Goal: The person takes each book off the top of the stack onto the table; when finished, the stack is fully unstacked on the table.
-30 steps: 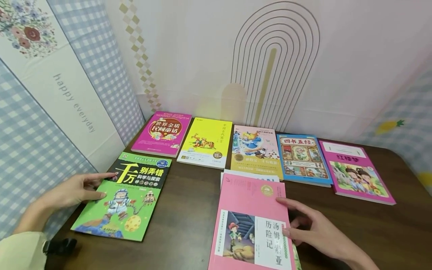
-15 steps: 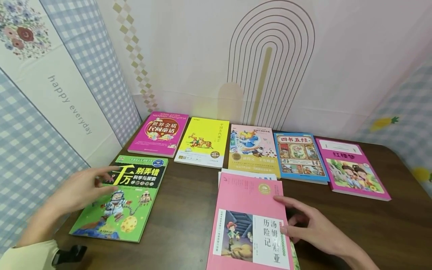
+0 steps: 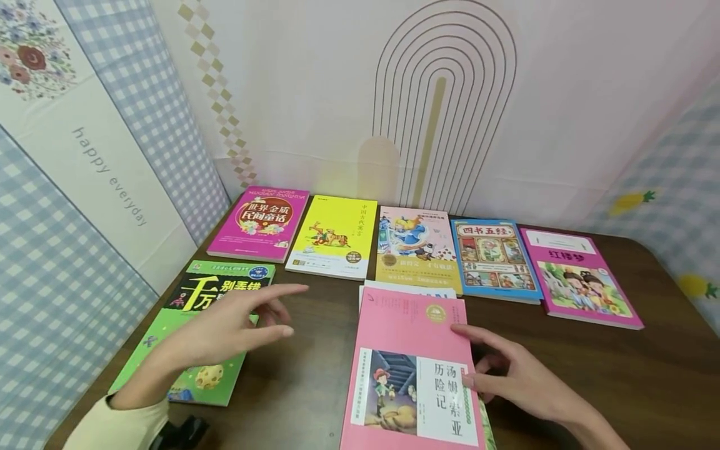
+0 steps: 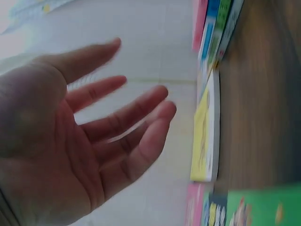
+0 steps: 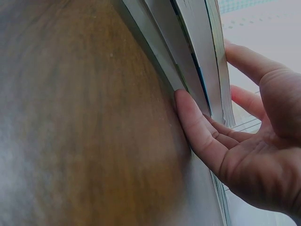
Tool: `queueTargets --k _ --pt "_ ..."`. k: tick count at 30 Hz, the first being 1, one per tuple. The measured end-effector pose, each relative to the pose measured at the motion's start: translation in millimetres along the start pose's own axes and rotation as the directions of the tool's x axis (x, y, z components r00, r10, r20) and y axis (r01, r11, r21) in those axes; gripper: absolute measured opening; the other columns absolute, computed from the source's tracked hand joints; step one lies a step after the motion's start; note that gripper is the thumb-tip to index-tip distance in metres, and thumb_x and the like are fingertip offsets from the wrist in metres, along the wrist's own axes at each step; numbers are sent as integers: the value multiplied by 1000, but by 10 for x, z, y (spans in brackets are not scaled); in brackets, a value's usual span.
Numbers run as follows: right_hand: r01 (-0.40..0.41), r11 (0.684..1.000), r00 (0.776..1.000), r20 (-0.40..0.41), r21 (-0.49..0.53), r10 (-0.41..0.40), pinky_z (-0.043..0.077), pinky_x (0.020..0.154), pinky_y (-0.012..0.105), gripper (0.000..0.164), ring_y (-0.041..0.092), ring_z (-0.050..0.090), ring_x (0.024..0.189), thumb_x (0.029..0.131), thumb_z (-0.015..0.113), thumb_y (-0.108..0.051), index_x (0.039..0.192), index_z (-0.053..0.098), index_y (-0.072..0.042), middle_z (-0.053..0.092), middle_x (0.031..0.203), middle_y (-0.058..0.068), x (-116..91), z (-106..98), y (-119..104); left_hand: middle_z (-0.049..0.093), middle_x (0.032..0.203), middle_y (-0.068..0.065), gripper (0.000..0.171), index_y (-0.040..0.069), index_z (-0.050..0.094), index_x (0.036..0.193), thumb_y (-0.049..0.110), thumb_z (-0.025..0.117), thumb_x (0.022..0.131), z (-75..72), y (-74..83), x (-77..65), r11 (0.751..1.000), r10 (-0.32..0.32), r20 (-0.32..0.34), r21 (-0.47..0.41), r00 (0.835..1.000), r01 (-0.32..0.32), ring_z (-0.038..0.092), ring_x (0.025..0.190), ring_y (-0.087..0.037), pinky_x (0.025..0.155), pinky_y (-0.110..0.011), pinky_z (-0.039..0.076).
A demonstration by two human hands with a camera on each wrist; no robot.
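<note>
In the head view a stack of books, topped by a pink book (image 3: 413,325), lies at the front centre. My right hand (image 3: 523,381) rests against its right edge, with thumb and index fingertips on the cover's border. The right wrist view shows the fingers of that right hand (image 5: 254,136) touching the page edges of several books (image 5: 188,61). My left hand (image 3: 225,331) is above a green-and-black book (image 3: 210,390) at the left, partly covering it. Nothing is in this left hand (image 4: 94,127); its fingers are spread and slightly bent.
Along the back lie a magenta book (image 3: 259,225), a yellow book (image 3: 332,234), a pink-and-gold book (image 3: 419,244), a blue book (image 3: 495,259) and a purple book (image 3: 582,278). The brown table (image 3: 298,381) ends at patterned cloth walls (image 3: 315,81).
My left hand has lifted off the green-and-black book and moved right across it. The right hand keeps its place at the stack's edge. The head view has shifted slightly.
</note>
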State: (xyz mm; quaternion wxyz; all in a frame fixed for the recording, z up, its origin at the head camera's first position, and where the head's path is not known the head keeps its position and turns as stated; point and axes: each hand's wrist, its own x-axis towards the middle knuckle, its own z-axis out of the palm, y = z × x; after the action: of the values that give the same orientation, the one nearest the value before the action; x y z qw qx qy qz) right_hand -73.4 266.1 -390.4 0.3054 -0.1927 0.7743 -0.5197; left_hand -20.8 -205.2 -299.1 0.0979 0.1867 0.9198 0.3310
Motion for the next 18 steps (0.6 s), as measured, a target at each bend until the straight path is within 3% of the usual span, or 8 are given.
queueTargets --k 4,9,18 --pt "5 1000 1000 6 4 -5 66 77 38 73 28 70 95 104 68 -20 167 32 -18 51 143 28 -3 0 -12 75 108 11 64 29 46 160 37 72 102 207 88 166 994 74 101 -83 992 -66 70 95 -5 85 -28 60" --pt "7 1000 1000 6 9 -7 66 77 39 72 28 70 95 104 68 -20 167 32 -18 50 144 29 -10 -5 -11 75 107 10 65 29 44 161 37 71 102 455 150 387 986 115 206 -139 972 -88 70 94 -3 86 -27 59" --pt "-16 1000 1000 1 11 16 66 77 39 72 27 68 97 104 68 -21 167 32 -20 46 148 28 -6 -2 -30 69 97 7 67 28 44 161 32 73 101 738 172 638 978 128 313 -199 941 -67 65 69 -5 65 -22 55"
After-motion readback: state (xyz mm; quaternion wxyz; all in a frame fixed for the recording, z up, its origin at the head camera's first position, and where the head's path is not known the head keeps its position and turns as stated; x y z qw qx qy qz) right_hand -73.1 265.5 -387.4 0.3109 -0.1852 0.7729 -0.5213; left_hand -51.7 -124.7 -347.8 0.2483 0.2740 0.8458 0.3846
